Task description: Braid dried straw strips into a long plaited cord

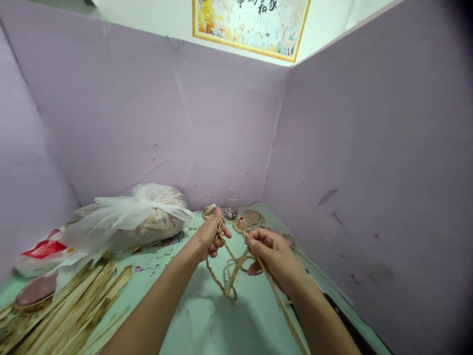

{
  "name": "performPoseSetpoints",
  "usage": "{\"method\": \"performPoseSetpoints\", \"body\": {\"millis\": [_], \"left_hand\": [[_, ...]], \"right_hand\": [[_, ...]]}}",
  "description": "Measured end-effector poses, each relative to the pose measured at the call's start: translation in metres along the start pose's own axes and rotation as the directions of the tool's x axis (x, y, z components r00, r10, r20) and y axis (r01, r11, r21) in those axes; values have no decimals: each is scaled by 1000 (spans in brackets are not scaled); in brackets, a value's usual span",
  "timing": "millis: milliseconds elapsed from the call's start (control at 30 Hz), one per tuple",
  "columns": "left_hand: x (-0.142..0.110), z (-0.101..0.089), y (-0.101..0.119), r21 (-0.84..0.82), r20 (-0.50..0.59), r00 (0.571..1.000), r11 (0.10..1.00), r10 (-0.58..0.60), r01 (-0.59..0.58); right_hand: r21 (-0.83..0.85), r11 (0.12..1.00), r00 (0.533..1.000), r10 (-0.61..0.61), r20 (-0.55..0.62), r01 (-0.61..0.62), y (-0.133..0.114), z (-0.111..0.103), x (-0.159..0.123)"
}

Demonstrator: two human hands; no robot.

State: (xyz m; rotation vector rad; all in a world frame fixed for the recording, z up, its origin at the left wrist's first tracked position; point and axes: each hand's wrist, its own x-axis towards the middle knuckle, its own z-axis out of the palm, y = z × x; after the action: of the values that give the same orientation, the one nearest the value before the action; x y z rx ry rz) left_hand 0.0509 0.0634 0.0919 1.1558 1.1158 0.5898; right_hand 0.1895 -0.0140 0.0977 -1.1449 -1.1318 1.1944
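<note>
My left hand (210, 236) is closed round a braided straw cord (221, 283), gripping its upper end with a small coiled piece at the fingertips. My right hand (275, 256) is closed in a pinch on loose straw strands (283, 305) of the same braid; the strands trail down past my wrist. The braided cord hangs in a loop between both hands above the pale green table (207, 320).
A tied clear plastic bag (136, 217) of straw lies at the back left, with a red and white bag (44, 251) beside it. Flat straw strips (70, 310) are piled at the front left. Small woven discs (251, 219) lie by the purple back wall.
</note>
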Motion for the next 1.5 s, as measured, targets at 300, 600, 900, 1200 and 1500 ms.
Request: {"method": "performPoseSetpoints", "body": {"millis": [300, 600, 900, 1200, 1500], "left_hand": [[-1, 6, -6, -48, 360, 921, 988, 151, -144], [2, 10, -7, -27, 236, 948, 976, 215, -215], [9, 20, -16, -116, 327, 940, 991, 103, -68], [1, 33, -16, -24, 308, 941, 990, 140, -139], [-9, 19, 1, 427, 135, 962, 863, 235, -271]], "right_hand": [[-1, 999, 983, 53, -173, -54, 35, -8, 31], [106, 991, 992, 70, 106, -82, 33, -6, 24], [336, 935, 984, 63, 168, -117, 49, 2, 27], [619, 779, 993, 114, 15, -99, 45, -5, 37], [496, 866, 984, 138, -117, -62, 36, -3, 33]]}}
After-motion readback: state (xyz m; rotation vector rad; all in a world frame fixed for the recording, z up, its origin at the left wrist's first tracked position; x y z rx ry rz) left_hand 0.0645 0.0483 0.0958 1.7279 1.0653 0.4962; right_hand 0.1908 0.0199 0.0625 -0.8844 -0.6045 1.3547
